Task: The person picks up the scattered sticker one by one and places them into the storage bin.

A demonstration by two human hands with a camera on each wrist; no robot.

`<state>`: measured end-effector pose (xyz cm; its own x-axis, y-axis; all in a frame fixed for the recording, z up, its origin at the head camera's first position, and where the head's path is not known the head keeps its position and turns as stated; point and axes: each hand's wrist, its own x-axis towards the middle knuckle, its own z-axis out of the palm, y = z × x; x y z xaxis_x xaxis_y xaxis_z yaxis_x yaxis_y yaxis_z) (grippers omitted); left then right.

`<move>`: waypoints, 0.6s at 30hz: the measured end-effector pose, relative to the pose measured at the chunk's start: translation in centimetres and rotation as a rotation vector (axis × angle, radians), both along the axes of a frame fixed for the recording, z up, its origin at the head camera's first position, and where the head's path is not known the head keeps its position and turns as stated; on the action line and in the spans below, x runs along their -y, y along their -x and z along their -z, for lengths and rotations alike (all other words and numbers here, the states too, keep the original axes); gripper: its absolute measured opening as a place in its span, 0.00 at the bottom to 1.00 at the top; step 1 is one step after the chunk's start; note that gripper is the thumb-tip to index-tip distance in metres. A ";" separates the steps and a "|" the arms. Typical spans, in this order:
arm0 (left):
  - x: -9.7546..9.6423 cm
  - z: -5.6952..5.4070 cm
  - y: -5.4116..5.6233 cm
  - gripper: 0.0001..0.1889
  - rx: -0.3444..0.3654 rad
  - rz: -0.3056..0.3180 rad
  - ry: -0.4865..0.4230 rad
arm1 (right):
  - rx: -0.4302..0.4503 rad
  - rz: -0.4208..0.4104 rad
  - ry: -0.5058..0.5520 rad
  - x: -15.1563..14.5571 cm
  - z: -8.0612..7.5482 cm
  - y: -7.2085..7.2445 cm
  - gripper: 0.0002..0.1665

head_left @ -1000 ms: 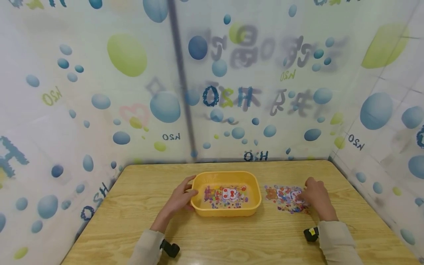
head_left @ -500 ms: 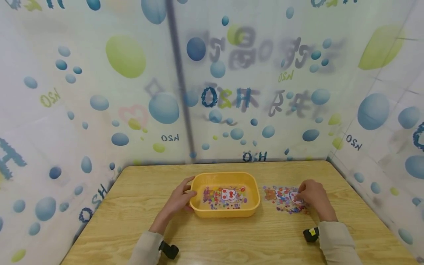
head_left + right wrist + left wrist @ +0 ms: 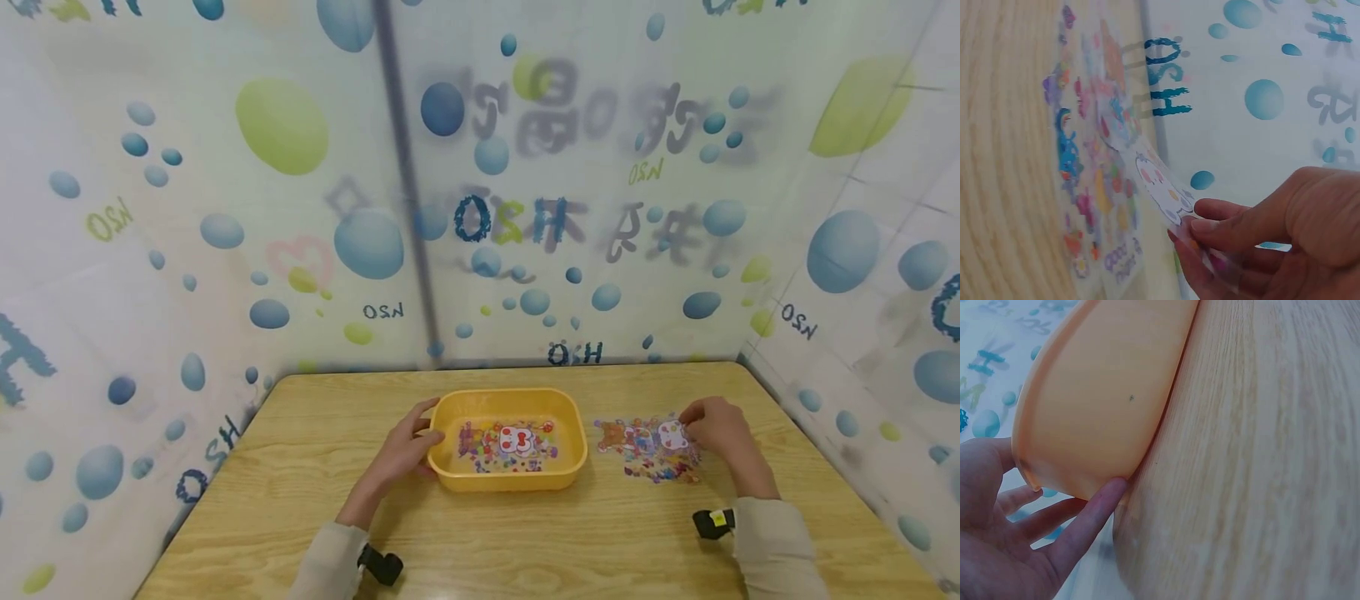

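Observation:
A yellow plastic basin (image 3: 508, 482) stands on the table with a clear sticker sheet (image 3: 517, 442) lying inside, printed with a white cartoon face. My left hand (image 3: 405, 446) holds the basin at its left end, the thumb over the rim and the fingers along the outer wall. To the right of the basin are more clear sticker sheets (image 3: 652, 471), covered in small colourful figures. My right hand (image 3: 718, 427) pinches the right end of the top sticker sheet (image 3: 1160, 181) between thumb and fingers. That end is raised and bent, apart from the sheets underneath, in the right wrist view.
The wood-grain table (image 3: 480, 542) reaches back to a white curtain (image 3: 225, 292) printed with blue and green drops. Similar sheeting closes in both sides. Each wrist wears a black camera, the left wrist camera (image 3: 382, 567) and the right wrist camera (image 3: 712, 523).
My right hand has shifted slightly right, lifting the top sheet's right end, and more of its white cartoon face shows. My left hand stays on the basin.

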<state>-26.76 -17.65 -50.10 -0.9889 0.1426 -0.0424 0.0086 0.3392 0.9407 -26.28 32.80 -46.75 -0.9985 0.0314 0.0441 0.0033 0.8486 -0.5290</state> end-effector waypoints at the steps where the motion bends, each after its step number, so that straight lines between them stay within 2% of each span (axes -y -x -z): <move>1: 0.0 0.0 0.0 0.32 -0.001 0.000 0.000 | -0.009 0.003 -0.004 0.0 -0.2 -0.1 0.14; 6: 0.0 0.2 0.1 0.32 -0.005 -0.001 -0.006 | -0.062 0.017 0.003 0.0 -1.1 -0.5 0.13; 12: 0.0 0.2 0.1 0.32 -0.006 0.000 -0.007 | -0.090 0.042 0.074 0.2 -2.3 -1.2 0.13; 18: 0.0 0.1 0.1 0.32 -0.007 0.000 -0.005 | -0.147 0.043 0.084 0.2 -3.3 -1.7 0.14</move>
<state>-26.82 -17.65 -50.25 -0.9891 0.1428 -0.0349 0.0150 0.3342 0.9424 -24.57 32.59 -43.48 -0.9792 0.0833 0.1848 -0.0442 0.8021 -0.5956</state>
